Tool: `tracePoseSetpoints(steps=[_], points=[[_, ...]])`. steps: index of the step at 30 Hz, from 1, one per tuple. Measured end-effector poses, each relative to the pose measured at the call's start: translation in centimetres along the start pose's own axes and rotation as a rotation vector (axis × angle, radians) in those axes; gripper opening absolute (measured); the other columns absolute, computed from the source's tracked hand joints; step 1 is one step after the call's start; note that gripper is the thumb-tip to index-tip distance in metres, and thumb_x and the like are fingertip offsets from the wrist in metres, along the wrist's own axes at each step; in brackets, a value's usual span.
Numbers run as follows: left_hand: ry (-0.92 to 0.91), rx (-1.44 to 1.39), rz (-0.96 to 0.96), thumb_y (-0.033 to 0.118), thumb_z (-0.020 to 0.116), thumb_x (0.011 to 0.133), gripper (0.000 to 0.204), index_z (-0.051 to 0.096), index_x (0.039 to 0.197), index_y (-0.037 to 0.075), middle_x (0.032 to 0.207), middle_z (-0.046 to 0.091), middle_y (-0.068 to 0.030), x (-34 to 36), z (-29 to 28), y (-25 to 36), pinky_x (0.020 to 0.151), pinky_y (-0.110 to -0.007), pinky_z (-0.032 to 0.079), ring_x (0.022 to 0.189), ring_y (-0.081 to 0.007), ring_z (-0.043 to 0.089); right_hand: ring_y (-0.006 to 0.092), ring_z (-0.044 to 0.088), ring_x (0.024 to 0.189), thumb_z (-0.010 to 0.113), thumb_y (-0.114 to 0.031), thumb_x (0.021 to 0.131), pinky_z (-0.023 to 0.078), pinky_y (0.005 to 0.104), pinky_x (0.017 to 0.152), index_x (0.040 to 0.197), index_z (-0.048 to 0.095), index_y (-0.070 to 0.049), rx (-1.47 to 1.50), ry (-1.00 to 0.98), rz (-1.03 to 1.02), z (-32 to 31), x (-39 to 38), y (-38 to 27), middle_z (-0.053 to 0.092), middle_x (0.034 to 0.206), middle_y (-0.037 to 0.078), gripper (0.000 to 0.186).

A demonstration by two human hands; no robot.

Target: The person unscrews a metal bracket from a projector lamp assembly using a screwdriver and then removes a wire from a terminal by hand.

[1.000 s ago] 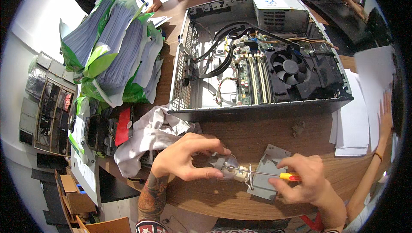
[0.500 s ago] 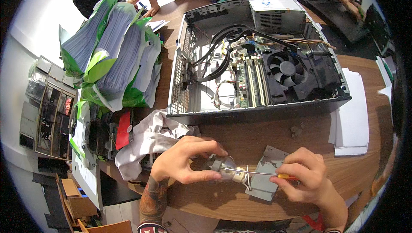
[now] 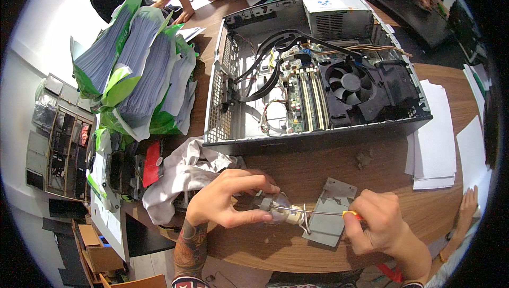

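Observation:
My left hand [image 3: 230,198] pinches a clear, rounded, bulb-like part [image 3: 281,204] between thumb and fingers. That part has a cream-coloured base [image 3: 297,217] with short white wires. In my right hand [image 3: 374,222] is a screwdriver [image 3: 331,213] with a yellow and red handle. Its thin metal shaft runs level to the left, and the tip meets the clear part near my left fingertips; the exact contact point is too small to tell. Below the shaft, a flat grey metal plate [image 3: 330,203] lies on the wooden table.
An open desktop computer case [image 3: 318,134] stands beyond my hands. At the left are stacked papers in green-white packaging [image 3: 143,71] and a whitish cloth [image 3: 177,176]. White sheets [image 3: 433,145] lie at right. Another person's hand [image 3: 466,206] rests near the right edge; other people are across the table.
My right hand has turned on the screwdriver handle, its fingers now curled more tightly. Another person's hand and a sheet have appeared at the right edge. Papers across the table have shifted.

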State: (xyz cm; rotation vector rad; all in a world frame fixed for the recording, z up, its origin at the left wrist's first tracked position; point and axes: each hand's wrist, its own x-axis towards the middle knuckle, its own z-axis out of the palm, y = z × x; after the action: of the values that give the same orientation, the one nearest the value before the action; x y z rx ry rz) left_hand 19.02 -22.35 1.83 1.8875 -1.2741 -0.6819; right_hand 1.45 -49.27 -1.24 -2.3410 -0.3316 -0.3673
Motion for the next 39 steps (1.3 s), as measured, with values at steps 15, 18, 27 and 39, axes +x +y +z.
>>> tracePoseSetpoints(steps=[15,18,27,39], points=[[0.045,-0.002,0.003,0.031,0.083,0.077,0.043,0.069,0.105,0.001,0.098,0.072,-0.0124,-0.3,0.0,-0.4,0.068,-0.033,0.053,0.083,-0.0264,0.069,0.0187,0.059,0.05,0.082,-0.012,0.075,0.043,0.0288,0.044,0.096,0.069,-0.007,0.201,0.101,-0.012,0.2,1.0,-0.1,0.061,0.066,0.005,0.025],[0.035,0.007,-0.008,0.03,0.083,0.077,0.042,0.068,0.104,0.001,0.097,0.072,-0.0126,-0.1,0.0,-0.2,0.068,-0.034,0.054,0.083,-0.0266,0.069,0.0192,0.057,0.046,0.081,-0.008,0.074,0.042,0.03,0.043,0.099,0.069,-0.008,0.134,0.125,0.025,0.5,0.4,0.6,0.057,0.06,0.003,0.028],[0.044,0.003,0.021,0.03,0.082,0.078,0.042,0.067,0.102,0.0,0.096,0.072,-0.0141,0.0,0.1,-0.2,0.072,-0.035,0.055,0.083,-0.0295,0.07,0.0175,0.051,0.055,0.085,-0.007,0.068,0.041,0.0302,0.048,0.103,0.069,-0.005,0.246,0.224,-0.146,0.3,1.2,0.2,0.058,0.077,0.006,0.039],[0.035,-0.005,0.007,0.032,0.082,0.078,0.042,0.066,0.103,0.001,0.096,0.071,-0.0129,-0.1,0.0,-0.4,0.071,-0.035,0.057,0.085,-0.0276,0.07,0.0191,0.053,0.05,0.083,-0.01,0.072,0.043,0.03,0.049,0.108,0.069,-0.01,0.194,0.229,-0.193,0.5,1.0,1.0,0.056,0.066,0.004,0.038]])
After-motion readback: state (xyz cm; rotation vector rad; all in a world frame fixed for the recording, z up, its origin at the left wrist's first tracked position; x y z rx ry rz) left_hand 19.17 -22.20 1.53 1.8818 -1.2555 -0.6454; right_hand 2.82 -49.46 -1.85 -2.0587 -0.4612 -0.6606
